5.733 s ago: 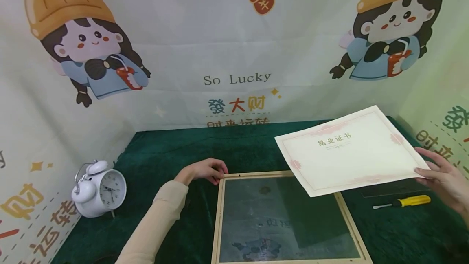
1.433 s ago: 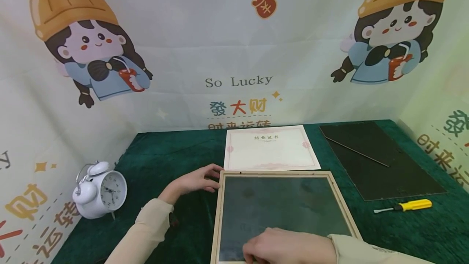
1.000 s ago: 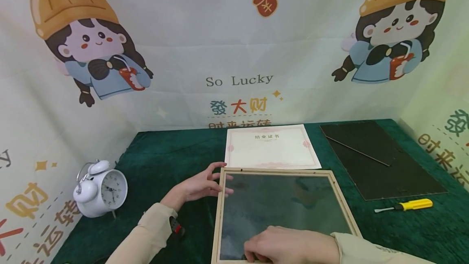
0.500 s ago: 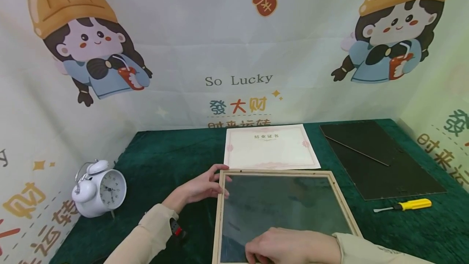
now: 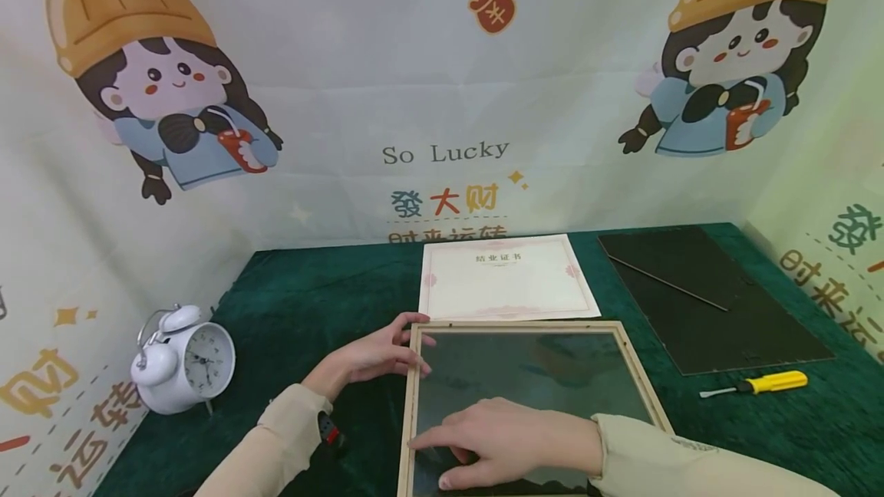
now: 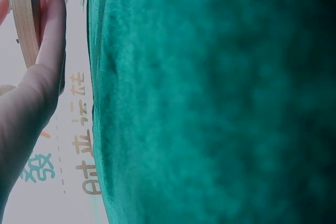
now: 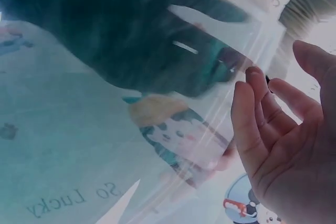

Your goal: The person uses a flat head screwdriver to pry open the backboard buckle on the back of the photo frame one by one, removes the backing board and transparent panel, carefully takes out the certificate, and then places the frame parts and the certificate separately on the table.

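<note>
A light wooden picture frame (image 5: 518, 326) with a clear, reflective pane (image 5: 573, 374) lies at the front of the table. My left hand (image 5: 366, 359) holds its far left corner, and fingertips that pass beneath the rail show through the pane. In the left wrist view the wooden rail (image 6: 26, 22) sits between fingers of the left hand (image 6: 31, 87). Over the pane, my right hand (image 5: 500, 439) stretches its index fingertip to the left rail, thumb spread. The right wrist view shows the right hand (image 7: 286, 135) with loosely bent fingers and nothing in its grasp.
A certificate (image 5: 511, 282) lies just behind the frame. To its right, a thin rod (image 5: 670, 283) rests on a black backing board (image 5: 725, 336), with a yellow-handled screwdriver (image 5: 773, 383) in front. A white alarm clock (image 5: 183, 363) stands at the left.
The certificate, earlier in my right hand, now lies behind the frame. My right hand has moved from the frame's near edge to its left rail. My left fingers have slid under the corner.
</note>
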Tool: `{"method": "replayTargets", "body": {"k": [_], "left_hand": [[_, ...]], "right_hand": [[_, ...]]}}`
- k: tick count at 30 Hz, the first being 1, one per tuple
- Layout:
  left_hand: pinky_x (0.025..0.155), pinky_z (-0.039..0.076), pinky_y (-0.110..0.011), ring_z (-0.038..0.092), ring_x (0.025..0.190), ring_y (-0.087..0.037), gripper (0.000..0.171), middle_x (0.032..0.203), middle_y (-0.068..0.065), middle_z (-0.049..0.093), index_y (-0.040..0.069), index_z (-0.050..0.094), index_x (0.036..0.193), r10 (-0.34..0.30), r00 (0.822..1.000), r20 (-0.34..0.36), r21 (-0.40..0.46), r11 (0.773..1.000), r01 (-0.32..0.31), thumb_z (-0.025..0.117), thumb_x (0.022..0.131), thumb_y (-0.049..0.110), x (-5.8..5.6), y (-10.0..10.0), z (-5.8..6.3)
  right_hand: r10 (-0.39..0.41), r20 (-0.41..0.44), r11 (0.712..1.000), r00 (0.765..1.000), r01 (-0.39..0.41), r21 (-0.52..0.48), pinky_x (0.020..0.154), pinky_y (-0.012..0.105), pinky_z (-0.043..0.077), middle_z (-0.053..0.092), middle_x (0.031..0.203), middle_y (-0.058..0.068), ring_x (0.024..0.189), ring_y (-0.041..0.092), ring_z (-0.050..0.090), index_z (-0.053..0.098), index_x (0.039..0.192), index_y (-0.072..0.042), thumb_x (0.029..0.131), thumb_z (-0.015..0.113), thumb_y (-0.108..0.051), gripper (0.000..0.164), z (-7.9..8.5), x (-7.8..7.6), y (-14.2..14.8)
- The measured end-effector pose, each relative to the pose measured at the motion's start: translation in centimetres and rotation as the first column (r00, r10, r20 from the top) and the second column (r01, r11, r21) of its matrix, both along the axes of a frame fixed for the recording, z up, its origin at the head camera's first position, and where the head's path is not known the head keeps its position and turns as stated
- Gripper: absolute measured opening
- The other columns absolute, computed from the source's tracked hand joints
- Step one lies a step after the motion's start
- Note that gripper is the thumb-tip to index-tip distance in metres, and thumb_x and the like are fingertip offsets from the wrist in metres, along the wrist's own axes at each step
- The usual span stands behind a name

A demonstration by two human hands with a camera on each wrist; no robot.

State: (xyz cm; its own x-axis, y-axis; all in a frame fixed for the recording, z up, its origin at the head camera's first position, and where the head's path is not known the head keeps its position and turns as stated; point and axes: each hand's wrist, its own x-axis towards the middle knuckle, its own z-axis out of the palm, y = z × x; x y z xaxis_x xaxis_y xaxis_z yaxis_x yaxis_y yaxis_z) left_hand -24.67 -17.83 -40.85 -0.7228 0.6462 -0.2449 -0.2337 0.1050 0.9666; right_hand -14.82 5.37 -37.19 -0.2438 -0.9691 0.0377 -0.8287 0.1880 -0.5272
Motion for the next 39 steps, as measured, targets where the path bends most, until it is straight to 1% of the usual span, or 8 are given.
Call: {"method": "replayTargets", "body": {"k": [5,9,12,17,24,29,34,39], "left_hand": [[0.084,0.041,-0.045,0.056,0.093,-0.032,0.063,0.121,-0.019,0.036,0.012,0.014,0.132,-0.003,1.0,0.011,-0.006,1.0,0.003,0.053,0.084,0.0,0.1,0.0,0.1],[0.084,0.041,-0.045,0.056,0.093,-0.032,0.062,0.122,-0.019,0.036,0.012,0.014,0.132,-0.009,1.0,0.008,-0.013,1.0,0.01,0.053,0.085,0.001,0.1,0.0,0.1],[0.084,0.041,-0.044,0.055,0.094,-0.033,0.061,0.122,-0.019,0.037,0.012,0.015,0.132,-0.015,1.0,-0.003,-0.026,1.0,0.015,0.053,0.085,0.001,0.0,-0.1,0.1],[0.083,0.042,-0.044,0.055,0.095,-0.033,0.063,0.122,-0.018,0.037,0.013,0.015,0.133,-0.026,1.0,-0.013,-0.051,0.998,0.025,0.054,0.085,0.0,-0.1,-0.1,0.0],[0.081,0.043,-0.043,0.056,0.095,-0.031,0.073,0.122,-0.017,0.04,0.014,0.007,0.137,-0.026,0.999,-0.019,-0.101,0.995,0.024,0.054,0.084,-0.001,-0.2,-0.2,-0.1],[0.079,0.045,-0.041,0.055,0.093,-0.027,0.07,0.123,-0.017,0.037,0.011,0.011,0.135,-0.01,0.999,-0.04,-0.153,0.988,0.004,0.057,0.083,0.001,-0.1,-0.1,0.0],[0.077,0.046,-0.04,0.056,0.09,-0.026,0.068,0.118,-0.019,0.032,0.008,0.018,0.133,-0.009,0.996,-0.094,-0.202,0.979,-0.011,0.062,0.081,0.003,0.0,0.0,0.0],[0.074,0.048,-0.039,0.058,0.084,-0.026,0.069,0.107,-0.018,0.047,0.006,0.02,0.134,-0.019,0.991,-0.136,-0.24,0.971,-0.014,0.063,0.08,0.003,0.1,0.0,-0.1]], "right_hand": [[-0.014,-0.064,0.998,0.998,0.018,0.065,0.042,0.012,0.031,0.047,0.068,-0.014,0.053,-0.005,0.04,0.044,0.13,-0.02,0.091,0.048,-0.036,0.043,-0.2,-0.6,-1.0],[-0.026,-0.104,0.997,0.994,0.033,0.068,0.04,0.013,0.031,0.047,0.068,-0.016,0.052,-0.006,0.04,0.047,0.126,-0.021,0.091,0.045,-0.038,0.039,-0.2,-0.7,-1.3],[-0.056,-0.134,0.997,0.989,0.062,0.045,0.04,0.012,0.032,0.046,0.066,-0.017,0.052,-0.007,0.04,0.05,0.12,-0.022,0.092,0.043,-0.039,0.034,0.4,-0.6,-1.4],[-0.115,-0.184,0.993,0.976,0.116,-0.003,0.039,0.013,0.03,0.042,0.059,-0.019,0.049,-0.007,0.038,0.052,0.112,-0.021,0.092,0.043,-0.04,0.029,2.1,-0.3,-1.0],[-0.228,-0.243,0.973,0.943,0.211,-0.094,0.039,0.014,0.028,0.038,0.054,-0.02,0.044,-0.005,0.035,0.053,0.099,-0.022,0.09,0.045,-0.041,0.023,5.7,0.2,0.2],[-0.324,-0.265,0.945,0.908,0.297,-0.136,0.041,0.018,0.031,0.04,0.054,-0.02,0.045,-0.003,0.037,0.052,0.092,-0.023,0.086,0.051,-0.041,0.019,9.1,0.4,1.8],[-0.396,-0.282,0.918,0.874,0.385,-0.097,0.048,0.021,0.037,0.044,0.056,-0.02,0.05,-0.002,0.042,0.055,0.092,-0.025,0.081,0.056,-0.035,0.015,12.4,0.4,4.1],[-0.468,-0.271,0.879,0.841,0.474,-0.051,0.053,0.023,0.04,0.049,0.065,-0.02,0.058,-0.001,0.047,0.056,0.092,-0.027,0.078,0.058,-0.029,0.014,15.1,0.4,7.1]]}}
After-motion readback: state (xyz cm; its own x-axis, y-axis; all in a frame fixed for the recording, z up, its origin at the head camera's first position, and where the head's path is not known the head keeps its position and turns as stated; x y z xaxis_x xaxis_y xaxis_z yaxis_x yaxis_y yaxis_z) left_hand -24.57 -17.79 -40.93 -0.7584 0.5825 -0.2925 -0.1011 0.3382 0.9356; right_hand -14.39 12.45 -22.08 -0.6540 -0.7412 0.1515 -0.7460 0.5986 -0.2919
